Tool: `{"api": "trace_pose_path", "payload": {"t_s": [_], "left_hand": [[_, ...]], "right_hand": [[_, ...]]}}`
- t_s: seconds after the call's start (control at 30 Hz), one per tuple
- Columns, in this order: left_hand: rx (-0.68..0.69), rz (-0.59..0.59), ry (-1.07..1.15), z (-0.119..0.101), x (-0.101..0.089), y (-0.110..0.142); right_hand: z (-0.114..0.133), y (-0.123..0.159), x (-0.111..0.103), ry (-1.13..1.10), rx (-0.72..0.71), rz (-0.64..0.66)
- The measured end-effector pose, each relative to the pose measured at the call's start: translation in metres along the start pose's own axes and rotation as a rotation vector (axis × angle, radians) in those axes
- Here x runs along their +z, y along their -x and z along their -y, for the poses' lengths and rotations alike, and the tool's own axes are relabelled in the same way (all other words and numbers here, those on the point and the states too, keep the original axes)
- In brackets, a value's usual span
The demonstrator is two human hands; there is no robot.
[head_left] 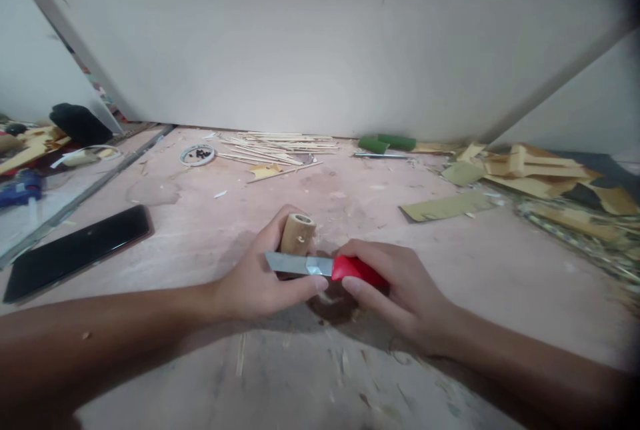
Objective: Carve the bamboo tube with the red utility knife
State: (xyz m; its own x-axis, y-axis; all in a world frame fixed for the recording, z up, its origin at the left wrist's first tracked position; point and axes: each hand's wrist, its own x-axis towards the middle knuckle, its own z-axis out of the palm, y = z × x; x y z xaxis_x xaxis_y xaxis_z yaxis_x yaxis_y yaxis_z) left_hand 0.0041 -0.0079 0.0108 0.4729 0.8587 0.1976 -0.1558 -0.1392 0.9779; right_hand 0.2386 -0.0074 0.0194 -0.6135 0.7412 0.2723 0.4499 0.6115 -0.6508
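Observation:
My left hand (260, 277) is wrapped around a short hollow bamboo piece (297, 234), which stands upright on the pinkish floor. My right hand (395, 283) grips a knife by its red handle (357, 270). The metal blade (293, 263) points left and lies across the front of the bamboo piece, over my left fingers. My left thumb tip rests near the base of the blade.
A black phone (75, 250) lies at the left. Thin bamboo sticks (277, 148) and a small round lid (197, 155) lie near the wall. Green tubes (385, 143) and cardboard scraps (525, 177) sit at the right. Shavings litter the floor.

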Motion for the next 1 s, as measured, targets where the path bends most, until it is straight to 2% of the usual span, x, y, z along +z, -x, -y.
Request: {"api": "trace_pose_path", "payload": {"t_s": [0.53, 0.7, 1.0], "left_hand": [[-0.164, -0.104, -0.031, -0.0011, 0.0058, 0.0018], [-0.163, -0.083, -0.081, -0.0008, 0.004, 0.001], [-0.195, -0.129, -0.11, -0.0024, 0.0046, 0.0003]], "right_hand": [[-0.003, 0.0015, 0.0033, 0.052, 0.039, -0.024], [-0.0045, 0.0024, 0.003, 0.052, 0.017, 0.009], [-0.0041, 0.0021, 0.004, 0.088, 0.037, 0.0]]}}
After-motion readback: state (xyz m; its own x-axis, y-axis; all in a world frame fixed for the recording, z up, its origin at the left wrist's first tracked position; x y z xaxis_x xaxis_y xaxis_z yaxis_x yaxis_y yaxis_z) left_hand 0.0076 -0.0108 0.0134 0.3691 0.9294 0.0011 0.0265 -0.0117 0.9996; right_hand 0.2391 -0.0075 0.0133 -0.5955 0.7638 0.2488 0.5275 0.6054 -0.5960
